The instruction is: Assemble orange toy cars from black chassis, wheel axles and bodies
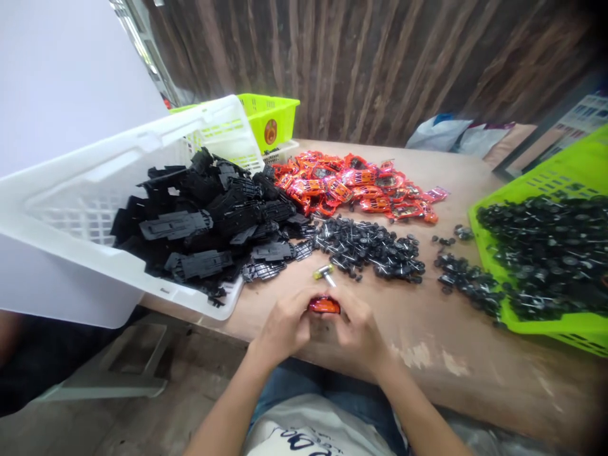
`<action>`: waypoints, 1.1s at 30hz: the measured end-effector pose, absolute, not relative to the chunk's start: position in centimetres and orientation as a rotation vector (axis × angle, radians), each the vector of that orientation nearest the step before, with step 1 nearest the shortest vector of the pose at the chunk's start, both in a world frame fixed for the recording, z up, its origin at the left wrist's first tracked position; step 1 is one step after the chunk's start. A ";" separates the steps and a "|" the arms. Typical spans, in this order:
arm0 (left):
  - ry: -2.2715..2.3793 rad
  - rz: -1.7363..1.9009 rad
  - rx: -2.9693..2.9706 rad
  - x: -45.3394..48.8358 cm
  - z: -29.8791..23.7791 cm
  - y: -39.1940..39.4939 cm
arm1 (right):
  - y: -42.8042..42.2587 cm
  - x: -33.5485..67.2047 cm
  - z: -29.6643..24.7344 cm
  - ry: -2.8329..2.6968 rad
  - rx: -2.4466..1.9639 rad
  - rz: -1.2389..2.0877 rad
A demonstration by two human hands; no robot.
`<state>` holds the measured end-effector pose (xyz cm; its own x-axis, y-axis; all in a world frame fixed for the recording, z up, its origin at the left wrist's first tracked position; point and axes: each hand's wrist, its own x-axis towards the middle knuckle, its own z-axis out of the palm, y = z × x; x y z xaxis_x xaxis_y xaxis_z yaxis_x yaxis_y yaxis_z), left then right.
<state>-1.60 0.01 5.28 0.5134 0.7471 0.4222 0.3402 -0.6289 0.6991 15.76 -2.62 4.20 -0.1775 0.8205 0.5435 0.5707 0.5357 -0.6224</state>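
Observation:
Between them, my left hand (287,320) and my right hand (358,323) grip a small red-orange toy car (325,305) close to the table's front edge. The fingers of both hands are closed around its two ends and partly hide it. Just beyond the hands lies a small hammer (325,272) with a yellowish end and a metal head. Past it spreads a heap of black wheels on metal axles (370,250). Red-orange car bodies (351,180) are piled behind those wheels. Black car chassis plates (209,215) spill from a tipped white basket at the left.
The white basket (118,256) leans over the table's left edge. At right, a lime-green basket (494,253) holds many wheels, with loose ones beside it. Another green basket (280,120) stands at the back. A dark sleeve (47,354) and a stool (109,386) are at lower left.

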 end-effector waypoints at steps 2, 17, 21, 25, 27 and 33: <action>0.870 1.004 2.223 -1.7 5.2 -0.4 | -3.1 15.3 4.2 -1.885 -1.126 0.245; 1.989 0.254 2.617 -6.6 4.2 12.5 | -12.6 31.3 -2.2 -1.884 -1.638 -0.107; 1.823 0.306 2.744 -7.4 4.2 13.4 | -8.7 34.5 -0.5 -1.654 -2.067 -0.209; 1.670 0.772 2.599 -6.9 4.6 13.0 | -2.1 38.1 0.8 -1.500 -2.514 -0.283; 1.610 1.078 2.322 -6.2 4.5 12.3 | 0.1 39.0 0.7 -1.500 -2.576 -0.293; 1.220 1.147 1.293 -3.5 3.0 9.1 | 1.2 38.9 -0.5 -1.476 -2.698 -0.271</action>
